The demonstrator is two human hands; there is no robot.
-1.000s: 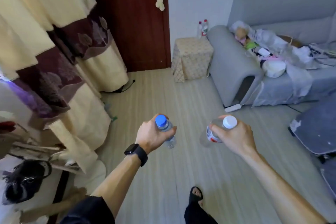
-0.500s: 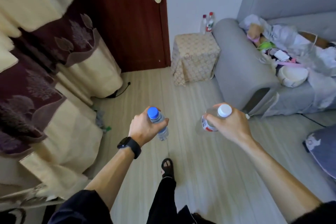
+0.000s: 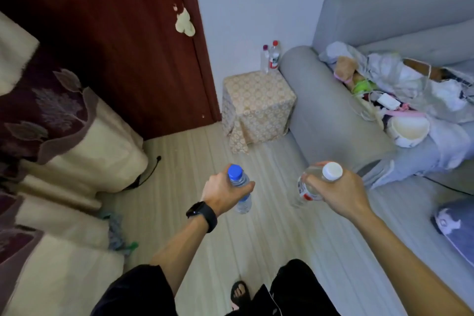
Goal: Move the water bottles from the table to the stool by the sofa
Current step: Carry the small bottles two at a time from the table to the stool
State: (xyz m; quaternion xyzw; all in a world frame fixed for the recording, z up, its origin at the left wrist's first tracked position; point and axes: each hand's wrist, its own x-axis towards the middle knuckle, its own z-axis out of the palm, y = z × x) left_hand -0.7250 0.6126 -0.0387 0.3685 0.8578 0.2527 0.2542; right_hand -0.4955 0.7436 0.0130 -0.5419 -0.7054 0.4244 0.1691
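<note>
The job looks to me about midway. Both bottles are off the table, which is nowhere in sight, and are being carried toward the stool (image 3: 256,102), but neither is set down yet.

The left hand (image 3: 221,192) is wrapped around the upper part of the blue-capped bottle (image 3: 243,202), fingers curled around its neck and shoulder, with a black watch (image 3: 202,214) on the wrist. The right hand (image 3: 338,192) grips the white-capped bottle (image 3: 309,188) near its top, its fingers closed around it. Both bottles hang in the air over the pale floor (image 3: 256,238), short of the stool and well apart from it.

The stool is draped in a cream patterned cloth and stands right against the arm of the grey sofa (image 3: 333,120), with the dark red door (image 3: 115,46) on its other side. At the stool's far edge, near the wall, stand two small bottles (image 3: 274,58) with reddish caps. I'd guess they stand on its top, though they could be just behind it.

What's left is the last stretch to the stool and setting both bottles upright on its cloth top, most of which is bare.

The blue-capped bottle is slim, clear plastic and hangs nearly upright. The white-capped one is clear with a red and white label and leans over, its cap toward the sofa. How full either is, I can't tell.
</note>
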